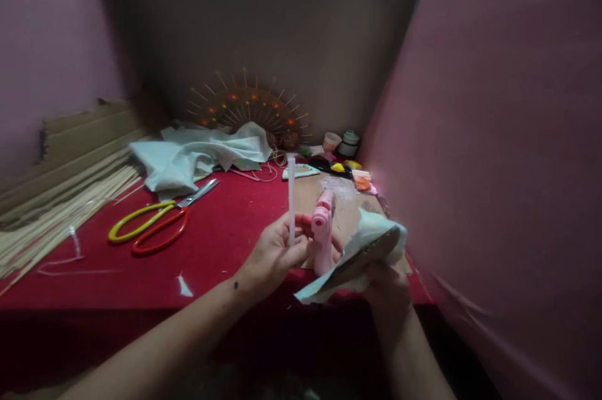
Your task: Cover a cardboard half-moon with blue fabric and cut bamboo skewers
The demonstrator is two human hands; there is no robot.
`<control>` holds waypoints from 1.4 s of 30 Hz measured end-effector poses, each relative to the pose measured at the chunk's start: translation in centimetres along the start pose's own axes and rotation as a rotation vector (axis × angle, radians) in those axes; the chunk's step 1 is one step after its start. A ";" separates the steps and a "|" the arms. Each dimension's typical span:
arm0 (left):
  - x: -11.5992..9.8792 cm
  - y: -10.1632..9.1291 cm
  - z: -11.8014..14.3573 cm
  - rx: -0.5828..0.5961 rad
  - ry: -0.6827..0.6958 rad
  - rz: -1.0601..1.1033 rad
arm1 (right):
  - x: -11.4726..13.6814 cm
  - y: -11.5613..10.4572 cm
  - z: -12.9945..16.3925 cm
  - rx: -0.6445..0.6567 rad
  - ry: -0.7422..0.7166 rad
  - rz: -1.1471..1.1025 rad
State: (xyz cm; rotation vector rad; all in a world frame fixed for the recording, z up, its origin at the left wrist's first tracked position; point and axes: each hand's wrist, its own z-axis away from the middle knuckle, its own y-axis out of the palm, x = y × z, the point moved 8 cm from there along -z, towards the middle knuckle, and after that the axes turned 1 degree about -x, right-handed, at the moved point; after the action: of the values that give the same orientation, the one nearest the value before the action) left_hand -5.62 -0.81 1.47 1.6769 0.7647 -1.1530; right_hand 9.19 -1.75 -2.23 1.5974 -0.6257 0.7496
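Note:
My left hand (277, 256) is closed round the handle of a pink hot glue gun (322, 234), whose nozzle end points away over the cardboard. A translucent glue stick (291, 199) stands upright at the thumb and index finger of the same hand. My right hand (388, 284) grips a cardboard piece (362, 259) from below, tilted beside the glue gun. Pale blue cloth (376, 224) covers its far side and hangs past its edges. The right fingertips are mostly hidden behind the piece.
Scissors (181, 205) with yellow and red handles lie left on the red tablecloth (226, 243). Behind are crumpled pale blue cloth (211, 152) and a decorated fan shape (249, 105). Thin sticks (70, 212) and cardboard sheets (89, 130) fill the left. A cardboard mat (305, 193) lies beneath the gun.

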 end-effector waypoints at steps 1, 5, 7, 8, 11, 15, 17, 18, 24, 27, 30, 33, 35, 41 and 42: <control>0.1 0.1 0.0 0.006 -0.004 0.001 | 0.1 0.1 0.0 0.005 -0.004 -0.002; 0.7 0.5 -0.2 0.004 -0.053 0.030 | 0.4 0.4 0.0 0.009 0.012 0.000; 0.7 0.6 -0.4 -0.021 -0.068 0.019 | 0.7 0.4 -0.1 0.011 0.005 -0.024; 0.7 0.5 -0.5 -0.042 -0.075 0.006 | 0.8 0.3 -0.2 0.008 -0.004 -0.042; 0.4 0.5 -0.7 -0.102 -0.083 -0.019 | 1.0 -0.4 -0.5 -0.001 -0.015 -0.061; 0.0 0.9 -0.7 -0.130 -0.038 -0.006 | 1.3 -1.1 -0.8 -0.039 -0.073 -0.095; 0.1 1.0 -0.6 -0.149 -0.022 -0.009 | 1.5 -1.1 -0.7 -0.070 -0.115 -0.137; 0.2 1.0 -0.6 -0.162 -0.021 -0.009 | 1.3 -1.1 -0.7 -0.078 -0.121 -0.153; 0.8 1.2 -0.5 -0.199 0.009 -0.072 | 0.2 -1.9 0.0 -0.165 -0.137 -0.220; 1.1 1.2 -0.5 -0.232 0.041 -0.123 | -0.1 -1.8 0.1 -0.142 -0.126 -0.216; 1.6 1.3 -0.5 -0.250 0.019 -0.081 | -0.3 -1.2 0.2 -0.109 -0.096 -0.207; 1.8 1.2 -0.3 -0.280 0.014 -0.015 | -0.4 -1.2 0.3 -0.115 -0.084 -0.186; 1.7 1.2 -0.2 -0.273 0.007 -0.002 | -0.2 -1.4 0.4 -0.109 -0.073 -0.141; 1.7 1.1 -0.3 -0.196 -0.030 0.113 | 0.2 -0.7 0.5 0.040 0.039 -0.016; 1.6 1.1 -0.3 -0.192 -0.026 0.144 | 0.1 -0.3 0.6 0.078 0.056 -0.004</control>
State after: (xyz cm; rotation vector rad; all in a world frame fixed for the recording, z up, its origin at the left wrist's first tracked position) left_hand -4.00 -0.94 0.41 1.5279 0.7039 -0.9685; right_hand 9.56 -2.33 -2.46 1.6422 -0.5586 0.8215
